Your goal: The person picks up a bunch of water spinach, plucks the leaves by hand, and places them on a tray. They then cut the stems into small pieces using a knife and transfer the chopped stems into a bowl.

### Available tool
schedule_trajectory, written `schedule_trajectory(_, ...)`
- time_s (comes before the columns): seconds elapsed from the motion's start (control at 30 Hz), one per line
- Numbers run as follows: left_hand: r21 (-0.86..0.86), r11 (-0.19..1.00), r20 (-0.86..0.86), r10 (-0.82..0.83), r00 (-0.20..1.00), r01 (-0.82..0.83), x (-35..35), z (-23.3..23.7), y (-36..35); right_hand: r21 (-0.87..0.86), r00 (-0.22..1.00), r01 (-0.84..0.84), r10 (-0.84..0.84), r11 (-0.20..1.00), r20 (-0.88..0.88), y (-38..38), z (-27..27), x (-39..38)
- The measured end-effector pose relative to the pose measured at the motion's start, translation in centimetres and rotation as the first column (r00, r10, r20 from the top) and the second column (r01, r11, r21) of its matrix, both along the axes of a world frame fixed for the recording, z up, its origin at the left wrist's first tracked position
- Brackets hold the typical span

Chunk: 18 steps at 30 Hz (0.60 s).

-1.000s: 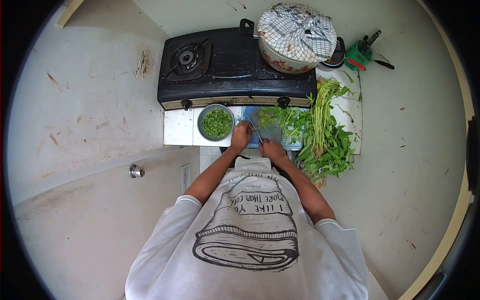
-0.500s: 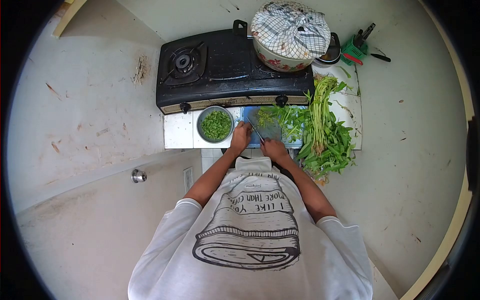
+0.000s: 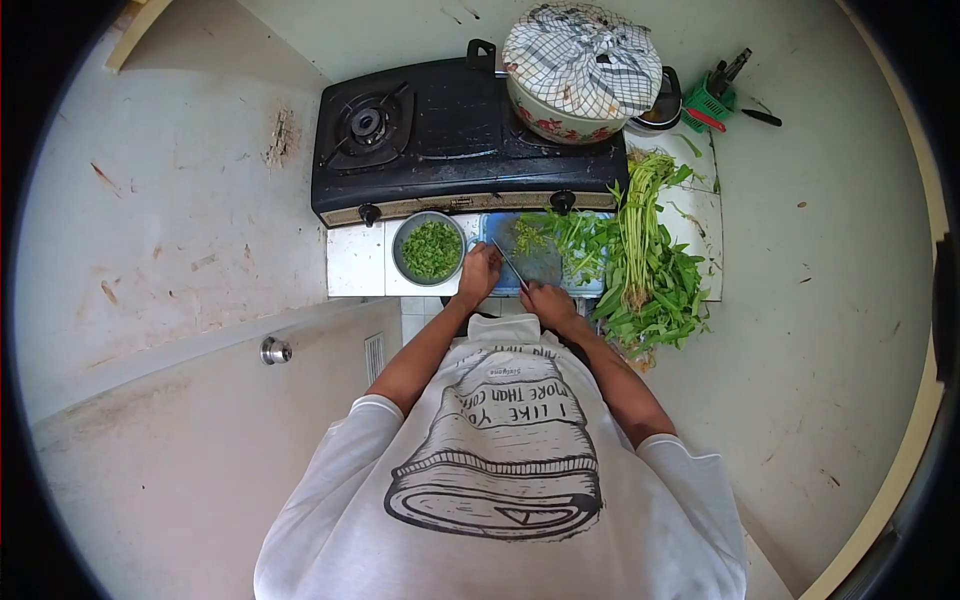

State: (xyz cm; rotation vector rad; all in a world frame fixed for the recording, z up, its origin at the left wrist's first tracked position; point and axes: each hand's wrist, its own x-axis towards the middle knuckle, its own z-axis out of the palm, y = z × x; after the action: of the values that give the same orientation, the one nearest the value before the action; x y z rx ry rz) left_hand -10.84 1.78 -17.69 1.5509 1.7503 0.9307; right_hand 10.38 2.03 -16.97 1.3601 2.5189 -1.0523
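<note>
My right hand [image 3: 547,302] is closed around the handle of a knife [image 3: 511,265], whose blade slants up and left over the blue cutting board [image 3: 545,270]. Close to the blade's tip is my left hand [image 3: 480,270], at the board's left edge, its fingers drawn together; whatever they pinch is too small to make out. Small chopped green bits [image 3: 530,237] lie on the board, with cut leafy stems [image 3: 582,243] on its right part. Just left of my left hand stands a grey bowl [image 3: 399,268] of finely chopped greens [image 3: 432,250].
A large bundle of leafy greens [image 3: 640,250] rests right of the board. Behind is a black gas stove [image 3: 450,120], bearing a flowered pot [image 3: 560,125] wrapped in checked cloth [image 3: 580,60]. A green basket [image 3: 708,103] with knives stands at the back right.
Very little differs. Both hands and the knife keep nearly the same place over the board; the whole view has shifted very slightly.
</note>
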Motion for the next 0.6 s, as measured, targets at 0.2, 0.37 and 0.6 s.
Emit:
schedule_trajectory(0.2, -0.016, 1.000, -0.034, 0.002, 0.999, -0.002, -0.1, 0.3, -0.1, 0.068, 0.999, 0.027, -0.024, 0.997, -0.049, 0.5, -1.3, -2.0)
schedule_trajectory(0.37, -0.009, 0.999, -0.027, 0.039, 0.999, -0.039, 0.0, -1.0, -0.2, 0.026, 0.997, 0.005, -0.007, 1.000, 0.075, 0.1, -0.6, -1.4)
schedule_trajectory(0.6, 0.010, 1.000, -0.089, 0.004, 0.996, -0.003, -0.3, -0.2, -0.3, 0.061, 0.999, 0.023, -0.024, 0.998, 0.021, 0.0, -1.4, -1.4)
